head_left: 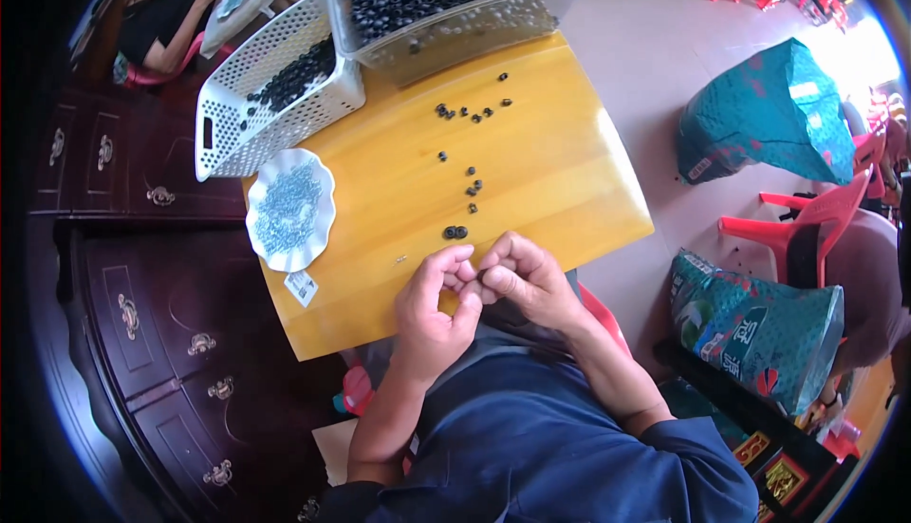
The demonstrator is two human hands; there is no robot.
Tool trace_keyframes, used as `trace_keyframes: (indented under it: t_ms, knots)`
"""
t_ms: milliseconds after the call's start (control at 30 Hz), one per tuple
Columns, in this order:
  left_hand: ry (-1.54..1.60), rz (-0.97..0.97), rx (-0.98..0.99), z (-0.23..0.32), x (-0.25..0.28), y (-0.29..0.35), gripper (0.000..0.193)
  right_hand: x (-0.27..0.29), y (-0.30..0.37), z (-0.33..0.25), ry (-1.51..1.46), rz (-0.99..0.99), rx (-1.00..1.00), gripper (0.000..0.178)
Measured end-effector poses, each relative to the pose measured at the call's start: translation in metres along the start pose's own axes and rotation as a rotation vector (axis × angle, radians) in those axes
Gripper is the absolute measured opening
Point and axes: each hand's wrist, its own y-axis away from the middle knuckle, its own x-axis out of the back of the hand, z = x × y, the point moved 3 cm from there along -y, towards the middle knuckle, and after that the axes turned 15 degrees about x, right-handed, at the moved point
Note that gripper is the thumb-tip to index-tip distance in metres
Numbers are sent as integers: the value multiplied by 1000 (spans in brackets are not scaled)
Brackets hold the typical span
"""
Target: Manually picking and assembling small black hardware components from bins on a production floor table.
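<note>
My left hand (432, 309) and my right hand (531, 286) meet above the near edge of the yellow table (560, 172). The right thumb and fingers are pinched together on a small dark piece, mostly hidden by the fingertips. Curled inward, the left fingers come up against the right ones; what they hold, if anything, is hidden. Just beyond the hands lie two small black ring-shaped parts (455, 233), side by side. More small black parts (472, 189) are scattered farther up the table. A few tiny pale bits (400, 259) rest left of the hands.
At the left table edge stands a scalloped white dish (324, 177) of small pale-blue pieces, beside a white tag (301, 288). A perforated white basket (228, 148) and a clear bin (455, 44) hold black parts. Dark drawers (171, 305) flank the left; teal sacks (759, 115) stand right.
</note>
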Motion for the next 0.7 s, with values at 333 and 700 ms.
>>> trace_keyframes:
  t_ms: [333,700]
  knots:
    - [95,30,7,2,-4,-1,44,6,-1,3,5,7,-65,15]
    - [75,39,-9,-2,-5,-1,45,0,0,-4,-12,-50,-73,21]
